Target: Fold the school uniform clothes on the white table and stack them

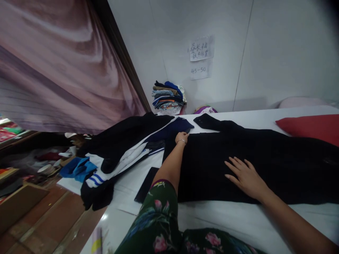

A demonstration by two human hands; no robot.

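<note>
A black long-sleeved garment (209, 169) lies spread flat across the white-covered table, one sleeve stretched toward the wall side. At its left end, near the far corner, my left hand (182, 137) is closed with the fingers curled on the hem; the fingertips are partly hidden. My right hand (245, 176) rests on the middle of the cloth, open, its fingers spread and palm down. Close to my left hand, a navy piece of clothing (169, 132) lies in a loose heap with a black and white garment (127, 155).
Folded clothes (169, 95) are stacked against the wall (225, 28), below handwritten paper signs (201, 49). A red cushion-like item (312, 128) lies at the right. A pink curtain (66, 63) hangs on the left. A blue cloth (78, 168) sits at the table's left edge, above the tiled floor.
</note>
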